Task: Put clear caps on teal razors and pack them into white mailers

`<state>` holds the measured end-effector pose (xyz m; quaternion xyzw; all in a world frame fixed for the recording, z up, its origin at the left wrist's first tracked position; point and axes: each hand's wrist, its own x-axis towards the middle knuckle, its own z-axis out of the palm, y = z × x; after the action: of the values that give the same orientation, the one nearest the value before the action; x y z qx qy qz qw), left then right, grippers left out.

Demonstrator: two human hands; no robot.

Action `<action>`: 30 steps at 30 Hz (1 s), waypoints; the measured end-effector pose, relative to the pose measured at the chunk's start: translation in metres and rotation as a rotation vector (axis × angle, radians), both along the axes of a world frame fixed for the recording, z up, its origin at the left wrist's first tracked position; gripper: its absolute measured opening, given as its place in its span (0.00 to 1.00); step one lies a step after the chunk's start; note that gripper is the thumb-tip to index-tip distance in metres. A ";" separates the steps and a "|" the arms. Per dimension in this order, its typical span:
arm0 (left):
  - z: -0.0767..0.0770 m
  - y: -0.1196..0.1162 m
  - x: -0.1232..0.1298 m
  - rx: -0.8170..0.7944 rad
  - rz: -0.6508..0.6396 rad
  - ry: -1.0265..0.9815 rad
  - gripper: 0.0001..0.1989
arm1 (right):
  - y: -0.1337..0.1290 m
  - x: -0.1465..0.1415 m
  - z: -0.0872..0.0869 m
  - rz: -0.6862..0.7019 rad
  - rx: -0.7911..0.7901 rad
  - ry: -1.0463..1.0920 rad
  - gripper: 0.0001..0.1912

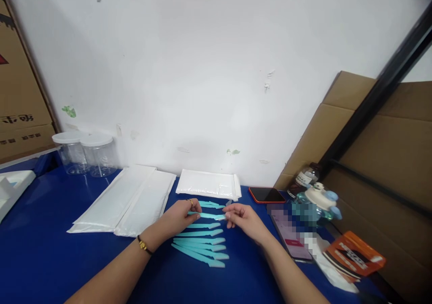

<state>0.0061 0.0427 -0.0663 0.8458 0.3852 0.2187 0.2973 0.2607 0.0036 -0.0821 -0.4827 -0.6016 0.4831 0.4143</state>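
Note:
Between my two hands is a turquoise eyebrow razor [212, 216], held level just above the blue table. My left hand [180, 215] pinches its handle end. The fingers of my right hand [241, 217] close on the blade end, where something clear, perhaps a cover, shows. Nearer to me several more turquoise razors [202, 241] lie in a loose fan, blade ends to the right. Beyond the held one, a few others [209, 204] lie partly behind my left fingers. A small clear piece [228, 202] shows by my right fingertips.
White padded mailers [141, 200] lie on the left, with another white packet [207, 183] against the wall. Two clear jars [99, 157] stand back left. On the right are a red-edged phone [267, 195], a second phone [292, 236], bottles [317, 200] and an orange pouch [354, 255].

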 end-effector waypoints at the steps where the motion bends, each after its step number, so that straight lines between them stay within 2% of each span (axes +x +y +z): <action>1: 0.000 0.000 0.000 -0.014 -0.006 -0.004 0.06 | 0.001 0.004 0.001 -0.036 0.023 -0.008 0.20; 3: -0.001 -0.001 0.002 -0.028 -0.006 -0.021 0.06 | 0.001 0.010 0.002 -0.091 0.049 -0.020 0.19; 5: 0.000 -0.002 0.004 -0.029 0.004 -0.037 0.06 | 0.001 0.011 0.002 -0.086 0.030 -0.022 0.19; 12: 0.005 -0.004 0.006 -0.010 0.033 -0.029 0.08 | 0.000 -0.013 -0.003 -0.145 -0.056 0.126 0.21; 14: 0.004 -0.003 0.003 -0.019 0.019 -0.035 0.08 | 0.001 -0.011 -0.003 -0.142 -0.049 0.101 0.21; 16: 0.004 -0.003 -0.001 -0.040 -0.019 -0.014 0.08 | 0.004 -0.002 -0.003 -0.197 0.023 -0.041 0.19; 19: 0.005 -0.006 -0.004 -0.010 -0.063 0.087 0.06 | 0.007 0.013 -0.005 -0.348 0.199 -0.417 0.14; 22: 0.004 -0.007 -0.003 0.101 -0.067 0.192 0.06 | 0.011 0.015 -0.009 -0.352 0.284 -0.701 0.11; 26: -0.006 -0.002 0.000 0.284 0.068 0.226 0.09 | 0.017 0.001 -0.014 -0.343 0.341 -0.876 0.08; 28: -0.012 0.004 0.000 0.356 0.145 0.248 0.12 | 0.019 -0.003 -0.015 -0.335 0.315 -0.911 0.05; 30: -0.016 0.008 0.000 0.374 0.165 0.277 0.12 | 0.020 -0.002 -0.014 -0.304 0.247 -0.919 0.03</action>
<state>0.0056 0.0508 -0.0822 0.8738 0.4428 0.1915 0.0612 0.2589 0.0232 -0.0960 -0.6752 -0.6976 0.0798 0.2260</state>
